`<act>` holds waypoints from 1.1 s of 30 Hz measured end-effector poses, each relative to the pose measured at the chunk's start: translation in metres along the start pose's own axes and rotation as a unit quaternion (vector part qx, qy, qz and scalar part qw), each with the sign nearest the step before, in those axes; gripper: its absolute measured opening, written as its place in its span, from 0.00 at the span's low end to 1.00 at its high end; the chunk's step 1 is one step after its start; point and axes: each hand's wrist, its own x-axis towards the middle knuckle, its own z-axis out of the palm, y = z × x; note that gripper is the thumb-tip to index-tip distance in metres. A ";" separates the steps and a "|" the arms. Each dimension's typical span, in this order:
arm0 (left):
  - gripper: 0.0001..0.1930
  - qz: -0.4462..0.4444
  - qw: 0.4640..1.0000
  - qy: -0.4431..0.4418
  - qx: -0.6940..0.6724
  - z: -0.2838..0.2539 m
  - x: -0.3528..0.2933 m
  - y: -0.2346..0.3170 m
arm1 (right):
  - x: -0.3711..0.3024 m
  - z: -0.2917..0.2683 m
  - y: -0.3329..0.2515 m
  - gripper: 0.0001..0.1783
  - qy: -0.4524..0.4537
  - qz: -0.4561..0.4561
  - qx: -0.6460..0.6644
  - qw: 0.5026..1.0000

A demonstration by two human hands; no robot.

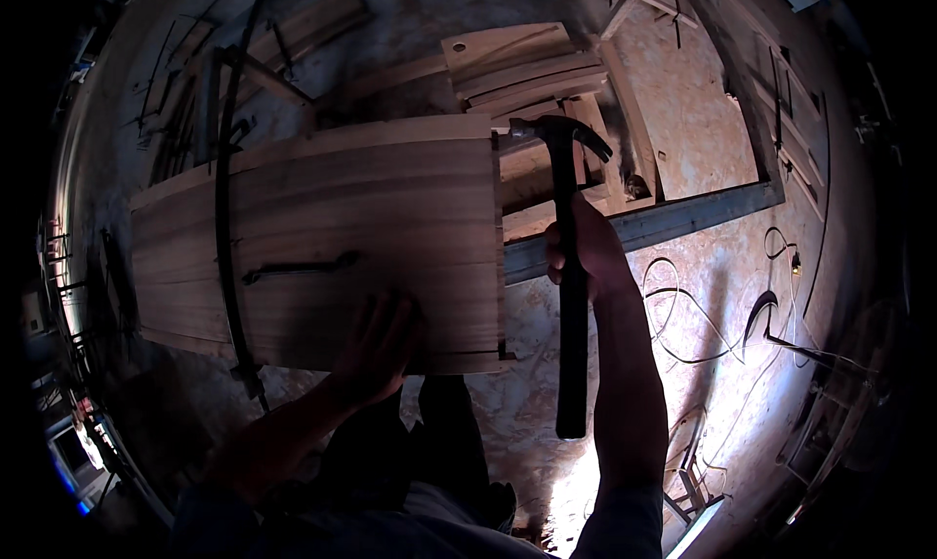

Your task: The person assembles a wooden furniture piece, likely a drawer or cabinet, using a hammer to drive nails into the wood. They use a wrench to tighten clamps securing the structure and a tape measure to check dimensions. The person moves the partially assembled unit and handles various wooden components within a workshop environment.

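In my right hand (587, 242) is a claw hammer (572, 364), gripped partway up its dark handle. Its head is at the far right corner of a wooden panel (410, 198), the claw pointing right; whether the face touches the wood I cannot tell. My left hand (383, 336) lies flat on the panel near its front edge, fingers stretched out and in shadow. A dark wrench (301, 267) rests on the panel, to the left of that hand. Across the panel's left part runs a long dark bar clamp (224, 217).
Beyond the panel lie stacked boards (532, 81) and a wooden piece with a round hole (503, 46). A grey metal beam (673, 217) extends to the right from under the panel. Cables (683, 315) coil on the floor at right, near a bright light.
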 end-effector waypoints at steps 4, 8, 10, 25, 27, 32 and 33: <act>0.38 0.002 1.000 -0.007 -0.011 0.000 0.000 -0.002 | -0.003 0.000 -0.010 0.19 0.039 -0.016 0.032 0.999; 0.41 0.006 1.000 -0.013 -0.022 -0.002 0.002 -0.001 | 0.000 -0.001 -0.007 0.20 -0.001 0.007 -0.006 1.000; 0.41 0.009 0.999 -0.021 -0.024 -0.002 0.000 -0.002 | -0.001 -0.005 -0.010 0.20 0.011 0.011 -0.022 1.000; 0.38 0.005 0.999 -0.002 -0.050 0.002 -0.007 -0.004 | -0.004 0.003 -0.014 0.20 0.005 0.000 -0.014 1.000; 0.37 0.005 0.998 -0.006 -0.055 -0.002 -0.007 -0.004 | -0.006 -0.002 -0.015 0.20 0.007 -0.023 -0.043 0.999; 0.36 0.015 0.999 0.012 -0.037 0.000 -0.004 -0.003 | -0.003 0.006 -0.014 0.19 0.022 0.007 0.027 0.999; 0.36 0.019 0.999 0.011 -0.033 0.000 -0.002 -0.003 | 0.001 0.000 -0.013 0.18 -0.015 0.024 -0.003 1.000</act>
